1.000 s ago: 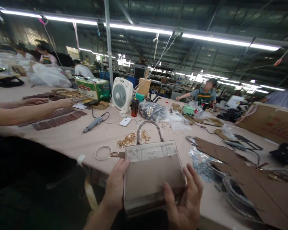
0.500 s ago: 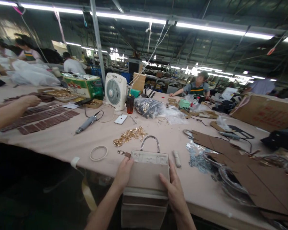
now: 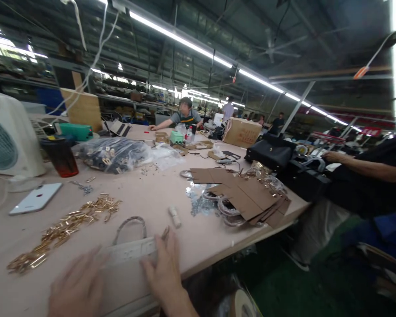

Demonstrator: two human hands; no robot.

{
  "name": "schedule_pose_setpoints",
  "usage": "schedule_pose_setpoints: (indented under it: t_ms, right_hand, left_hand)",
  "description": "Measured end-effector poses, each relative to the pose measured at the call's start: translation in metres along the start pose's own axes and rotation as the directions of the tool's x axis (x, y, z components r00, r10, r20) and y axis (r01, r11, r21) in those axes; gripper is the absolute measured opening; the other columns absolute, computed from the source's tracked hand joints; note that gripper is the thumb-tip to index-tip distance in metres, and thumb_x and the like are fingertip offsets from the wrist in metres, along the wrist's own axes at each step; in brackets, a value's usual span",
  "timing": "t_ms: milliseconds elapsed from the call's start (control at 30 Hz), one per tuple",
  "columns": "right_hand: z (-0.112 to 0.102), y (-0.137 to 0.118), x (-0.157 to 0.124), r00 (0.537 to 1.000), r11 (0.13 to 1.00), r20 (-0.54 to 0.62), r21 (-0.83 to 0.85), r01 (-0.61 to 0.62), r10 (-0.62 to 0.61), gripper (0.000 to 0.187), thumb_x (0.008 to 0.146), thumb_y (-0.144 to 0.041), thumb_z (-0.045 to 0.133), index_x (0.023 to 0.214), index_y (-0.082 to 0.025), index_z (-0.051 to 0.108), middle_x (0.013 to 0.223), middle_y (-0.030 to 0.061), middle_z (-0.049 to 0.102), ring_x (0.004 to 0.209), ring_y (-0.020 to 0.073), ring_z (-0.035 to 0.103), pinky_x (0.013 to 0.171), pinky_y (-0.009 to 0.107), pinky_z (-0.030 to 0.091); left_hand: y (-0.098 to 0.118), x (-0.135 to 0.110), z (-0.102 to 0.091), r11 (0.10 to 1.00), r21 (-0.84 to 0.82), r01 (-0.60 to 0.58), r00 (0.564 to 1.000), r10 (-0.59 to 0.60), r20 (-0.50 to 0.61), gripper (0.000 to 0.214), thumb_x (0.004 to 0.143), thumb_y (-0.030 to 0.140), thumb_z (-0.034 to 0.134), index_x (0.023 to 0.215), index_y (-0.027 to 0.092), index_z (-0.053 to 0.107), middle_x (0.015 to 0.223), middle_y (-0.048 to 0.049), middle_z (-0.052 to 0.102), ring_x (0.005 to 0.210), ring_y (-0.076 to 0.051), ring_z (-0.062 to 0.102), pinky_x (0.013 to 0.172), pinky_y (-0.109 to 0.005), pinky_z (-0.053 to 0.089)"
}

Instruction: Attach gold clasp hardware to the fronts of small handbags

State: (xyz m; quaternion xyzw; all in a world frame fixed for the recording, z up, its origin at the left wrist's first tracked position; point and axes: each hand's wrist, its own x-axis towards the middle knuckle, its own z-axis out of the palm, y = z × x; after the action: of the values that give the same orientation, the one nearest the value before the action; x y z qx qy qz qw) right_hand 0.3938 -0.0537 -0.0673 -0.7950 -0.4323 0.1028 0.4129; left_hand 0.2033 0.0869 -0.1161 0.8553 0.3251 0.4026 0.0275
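Note:
A beige handbag (image 3: pixel 128 281) lies at the table's near edge, partly cut off by the bottom of the view. Its wrapped handle (image 3: pixel 132 224) arches up from the far side. My right hand (image 3: pixel 166 268) grips the bag's right end, thumb on the near panel and fingers round the edge. Over the left end is my left hand (image 3: pixel 77 281), smeared by motion; whether its fingers press on the bag is unclear. A small strap end (image 3: pixel 165 233) pokes up by my right fingers. Just beyond lies a pale rolled piece (image 3: pixel 174 216).
Gold metal fittings (image 3: pixel 66 229) spread at left, near a phone (image 3: pixel 36 199), a dark cup (image 3: pixel 60 156) and a fan (image 3: pixel 9 136). Brown bag panels (image 3: pixel 240 193) and wrapped handles lie right. One person (image 3: pixel 186 116) sits across; another person's arm (image 3: pixel 366 163) shows at right.
The view has swung to the right, so the fan and phone now sit far left. The handbag has turned and lies lower in view. My left hand has shifted and blurred; my right stays on the bag.

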Motion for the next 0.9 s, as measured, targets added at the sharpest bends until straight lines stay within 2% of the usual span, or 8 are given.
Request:
schedule_pose_setpoints:
  t_ms: [133,233,333,433,533,633,800,900]
  right_hand:
    - [-0.012,-0.003,0.0,0.997,0.996,0.071,-0.079,0.028,-0.022,0.072,0.086,-0.036,0.076,0.153,-0.025,0.053,0.167,0.0189,0.034,0.155,0.0436,0.03,0.123,0.067,0.027]
    - [-0.028,0.006,0.01,0.99,0.994,0.092,0.021,0.104,-0.105,0.07,0.088,-0.038,0.074,0.154,-0.026,0.051,0.167,0.0158,0.036,0.154,0.0374,0.034,0.124,0.059,0.033]
    - [-0.056,0.03,0.036,0.984,0.976,-0.102,0.148,0.159,-0.144,0.053,0.098,-0.041,0.06,0.147,-0.023,0.056,0.161,0.0141,0.044,0.149,0.0284,0.042,0.123,0.049,0.038]
    - [-0.089,0.064,0.08,0.946,0.982,-0.311,0.126,0.142,-0.097,0.042,0.103,-0.044,0.048,0.135,-0.02,0.064,0.143,0.015,0.061,0.136,0.0263,0.052,0.12,0.047,0.039]
    - [-0.112,0.098,0.128,0.947,0.991,-0.294,-0.065,0.113,-0.127,0.043,0.102,-0.045,0.045,0.123,-0.017,0.07,0.126,0.0147,0.07,0.122,0.0264,0.06,0.114,0.045,0.043]
    - [-0.122,0.12,0.163,0.949,0.979,-0.286,-0.189,0.078,-0.131,0.042,0.098,-0.048,0.049,0.115,-0.018,0.074,0.116,0.0129,0.074,0.114,0.0261,0.065,0.109,0.041,0.044]
    - [-0.123,0.132,0.177,0.969,0.979,-0.243,-0.204,-0.003,-0.048,0.041,0.087,-0.057,0.062,0.087,-0.02,0.078,0.091,0.02,0.076,0.099,0.0371,0.068,0.093,0.046,0.05]
    - [-0.121,0.147,0.183,0.974,0.967,-0.225,-0.238,-0.094,0.039,0.04,0.082,-0.056,0.063,0.083,-0.019,0.079,0.08,0.0262,0.071,0.091,0.0437,0.065,0.086,0.054,0.047]
  left_hand:
    - [0.009,0.012,0.005,0.947,0.076,-0.311,0.948,0.304,0.092,0.035,0.095,0.029,0.048,0.117,0.025,0.074,0.131,-0.0095,0.072,0.125,-0.033,0.062,0.11,-0.051,0.046]
    - [0.008,0.015,0.009,0.921,0.139,-0.363,0.93,0.348,0.121,0.037,0.098,0.024,0.043,0.11,0.025,0.078,0.128,-0.0103,0.073,0.125,-0.033,0.061,0.105,-0.051,0.049]
    - [0.009,0.013,0.009,0.952,0.142,-0.272,0.957,0.252,0.143,0.038,0.098,0.027,0.042,0.109,0.027,0.079,0.125,-0.0099,0.075,0.124,-0.032,0.062,0.103,-0.051,0.051]
    - [0.017,0.013,0.005,0.984,0.109,-0.138,0.975,0.116,0.187,0.037,0.096,0.031,0.046,0.109,0.03,0.08,0.126,-0.0078,0.076,0.125,-0.034,0.062,0.106,-0.053,0.051]
    - [0.026,0.015,0.004,0.998,0.06,-0.034,0.983,0.022,0.183,0.034,0.095,0.039,0.05,0.111,0.031,0.079,0.129,-0.0082,0.074,0.126,-0.036,0.062,0.107,-0.056,0.049]
    - [0.033,0.02,0.003,0.997,0.021,0.073,0.989,-0.075,0.13,0.037,0.093,0.051,0.057,0.115,0.028,0.077,0.131,-0.0106,0.073,0.124,-0.036,0.062,0.108,-0.054,0.049]
    - [0.056,0.025,-0.011,0.979,0.035,0.199,0.971,-0.202,0.125,0.044,0.093,0.05,0.065,0.126,0.021,0.071,0.133,-0.011,0.07,0.123,-0.033,0.059,0.111,-0.052,0.048]
    - [0.071,0.029,-0.017,0.969,0.086,0.23,0.959,-0.241,0.149,0.042,0.092,0.042,0.07,0.126,0.018,0.07,0.134,-0.0119,0.068,0.131,-0.035,0.052,0.114,-0.055,0.045]
